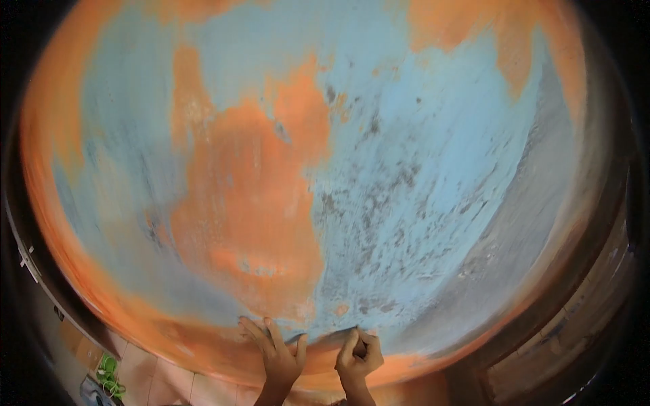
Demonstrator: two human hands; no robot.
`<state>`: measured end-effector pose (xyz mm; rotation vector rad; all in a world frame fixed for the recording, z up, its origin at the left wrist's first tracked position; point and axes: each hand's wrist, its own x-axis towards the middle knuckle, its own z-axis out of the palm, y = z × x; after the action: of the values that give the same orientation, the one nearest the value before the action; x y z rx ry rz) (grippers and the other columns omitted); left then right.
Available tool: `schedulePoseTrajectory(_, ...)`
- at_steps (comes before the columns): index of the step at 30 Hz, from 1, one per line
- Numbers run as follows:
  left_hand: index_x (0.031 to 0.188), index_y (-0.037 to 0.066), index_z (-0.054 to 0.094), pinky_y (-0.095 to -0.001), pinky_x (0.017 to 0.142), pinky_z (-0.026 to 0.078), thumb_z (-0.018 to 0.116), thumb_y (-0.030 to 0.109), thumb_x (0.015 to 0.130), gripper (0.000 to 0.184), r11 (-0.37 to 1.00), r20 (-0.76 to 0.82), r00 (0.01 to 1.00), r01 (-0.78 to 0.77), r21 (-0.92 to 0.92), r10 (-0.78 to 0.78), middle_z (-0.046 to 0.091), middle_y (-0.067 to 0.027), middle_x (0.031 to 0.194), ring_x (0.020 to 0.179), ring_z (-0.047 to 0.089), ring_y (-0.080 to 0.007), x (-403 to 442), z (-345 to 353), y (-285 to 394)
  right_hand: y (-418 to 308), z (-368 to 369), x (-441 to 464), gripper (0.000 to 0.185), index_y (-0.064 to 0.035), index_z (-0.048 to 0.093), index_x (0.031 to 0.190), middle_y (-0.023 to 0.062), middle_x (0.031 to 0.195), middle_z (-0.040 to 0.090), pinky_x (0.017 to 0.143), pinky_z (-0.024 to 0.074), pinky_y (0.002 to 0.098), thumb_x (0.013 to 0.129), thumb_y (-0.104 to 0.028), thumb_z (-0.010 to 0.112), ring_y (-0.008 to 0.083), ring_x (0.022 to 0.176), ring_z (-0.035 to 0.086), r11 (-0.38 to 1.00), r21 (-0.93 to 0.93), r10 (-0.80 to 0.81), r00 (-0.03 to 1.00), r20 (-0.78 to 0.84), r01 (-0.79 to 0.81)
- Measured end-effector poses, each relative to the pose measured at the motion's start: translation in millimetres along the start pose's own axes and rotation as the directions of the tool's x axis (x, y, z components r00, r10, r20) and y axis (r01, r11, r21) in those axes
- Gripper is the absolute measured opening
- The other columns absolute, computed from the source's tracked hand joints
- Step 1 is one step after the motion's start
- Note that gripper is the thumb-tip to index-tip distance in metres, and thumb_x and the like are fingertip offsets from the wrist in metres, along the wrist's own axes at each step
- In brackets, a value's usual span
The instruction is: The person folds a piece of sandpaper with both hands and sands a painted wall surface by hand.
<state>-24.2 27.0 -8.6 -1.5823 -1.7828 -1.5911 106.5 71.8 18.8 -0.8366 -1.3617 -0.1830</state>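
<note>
A broad painted wall fills most of the view, with orange, pale blue and grey patches. Dark scuffs and bare spots mark the blue area right of the middle. Low on this wall my left hand has its fingers spread against the paint. Just to its right, my right hand is closed, thumb and fingers bent together near the surface. Dark streaks show beside the right fingertips, but whatever these fingers hold, if anything, is too small to make out.
Green strappy things, perhaps sandals, lie on the floor at the lower left, beside a grey object. Light floor tiles run along the wall's foot. A brownish surface lies at the lower right.
</note>
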Motion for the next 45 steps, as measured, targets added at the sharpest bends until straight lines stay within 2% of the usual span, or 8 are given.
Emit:
schedulePoseTrajectory(3, 0.155, 0.003, 0.005, -0.0753, 0.105, 0.010, 0.069, 0.031, 0.088, 0.097, 0.998, 0.002, 1.000, -0.012, 0.058, 0.012, -0.011, -0.0472, 0.147, 0.136, -0.003, -0.0672, 1, 0, 2, 1, 5, -2, 0.016, -0.0013, 0.056, 0.076, -0.0028, 0.048, 0.047, 0.042, 0.0267, 0.0187, 0.089, 0.001, 0.066, 0.0006, 0.043, 0.038, 0.983, 0.090, 0.164, 0.983, -0.083, -0.157)
schedulePoseTrajectory(7, 0.155, 0.003, 0.005, -0.0751, 0.106, 0.011, 0.069, 0.032, 0.088, 0.096, 0.996, 0.029, 1.000, 0.002, 0.089, -0.004, -0.012, -0.0469, 0.147, 0.137, -0.003, -0.0665, 1, -1, 7, -2, 0, -1, 0.015, -0.0002, 0.056, 0.078, -0.0025, 0.048, 0.044, 0.041, 0.0250, 0.0200, 0.091, 0.001, 0.064, 0.0008, 0.043, 0.034, 0.999, 0.036, -0.011, 0.999, 0.043, 0.009)
schedulePoseTrajectory(10, 0.155, 0.003, 0.006, -0.0747, 0.106, 0.011, 0.068, 0.031, 0.089, 0.094, 0.996, 0.066, 0.997, 0.023, 0.085, -0.028, -0.012, -0.0459, 0.148, 0.138, -0.004, -0.0651, 2, -5, 9, -3, -2, 2, 0.011, -0.0003, 0.059, 0.082, -0.0020, 0.050, 0.045, 0.042, 0.0253, 0.0199, 0.090, -0.002, 0.066, 0.0005, 0.044, 0.035, 0.981, 0.078, 0.181, 0.983, -0.034, -0.178)
schedulePoseTrajectory(16, 0.155, 0.003, 0.005, -0.0682, 0.110, 0.015, 0.067, 0.031, 0.090, 0.093, 1.000, 0.037, 0.999, -0.017, 0.006, 0.017, -0.015, -0.0424, 0.150, 0.139, -0.007, -0.0623, 4, 4, 2, -13, 1, 6, 0.006, 0.0014, 0.062, 0.083, -0.0020, 0.053, 0.045, 0.042, 0.0286, 0.0206, 0.088, 0.002, 0.065, 0.0020, 0.044, 0.037, 0.995, 0.037, 0.090, 0.996, -0.010, -0.090)
schedulePoseTrajectory(26, 0.155, 0.003, 0.001, -0.0635, 0.113, 0.013, 0.057, 0.047, 0.095, 0.093, 0.980, 0.022, 0.999, 0.019, 0.196, -0.024, -0.016, -0.0364, 0.154, 0.144, -0.007, -0.0545, 7, 0, 8, -12, -2, -1, 0.006, -0.0025, 0.064, 0.090, -0.0015, 0.061, 0.051, 0.041, 0.0299, 0.0224, 0.087, 0.000, 0.068, 0.0033, 0.046, 0.038, 0.959, 0.191, 0.216, 0.976, -0.014, -0.209)
schedulePoseTrajectory(30, 0.155, 0.002, 0.001, -0.0636, 0.114, 0.009, 0.056, 0.049, 0.095, 0.094, 0.935, 0.031, 0.998, 0.035, 0.354, -0.049, -0.016, -0.0365, 0.154, 0.144, -0.007, -0.0545, 10, -4, 18, -17, 5, 0, 0.006, -0.0007, 0.064, 0.090, -0.0015, 0.061, 0.051, 0.041, 0.0308, 0.0226, 0.086, 0.002, 0.068, 0.0041, 0.045, 0.039, 0.980, 0.163, 0.128, 0.991, -0.047, -0.118)
schedulePoseTrajectory(31, 0.155, 0.002, 0.001, -0.0636, 0.114, 0.009, 0.056, 0.049, 0.095, 0.094, 0.935, 0.030, 0.999, 0.032, 0.353, -0.045, -0.016, -0.0365, 0.154, 0.144, -0.007, -0.0545, 11, -3, 18, -18, 5, 0, 0.006, -0.0003, 0.064, 0.090, -0.0014, 0.061, 0.051, 0.041, 0.0311, 0.0225, 0.086, 0.002, 0.068, 0.0043, 0.046, 0.040, 0.988, 0.151, 0.045, 0.999, -0.021, -0.041)
schedulePoseTrajectory(45, 0.154, 0.000, 0.001, -0.0643, 0.114, 0.007, 0.056, 0.047, 0.095, 0.094, 0.971, 0.036, 0.998, 0.042, 0.237, -0.052, -0.015, -0.0366, 0.154, 0.143, -0.009, -0.0544, 7, 1, 9, -21, 3, 7, 0.008, -0.0003, 0.065, 0.092, -0.0002, 0.062, 0.051, 0.043, 0.0301, 0.0217, 0.085, 0.001, 0.070, 0.0037, 0.048, 0.038, 0.959, 0.215, 0.196, 0.980, -0.035, -0.184)
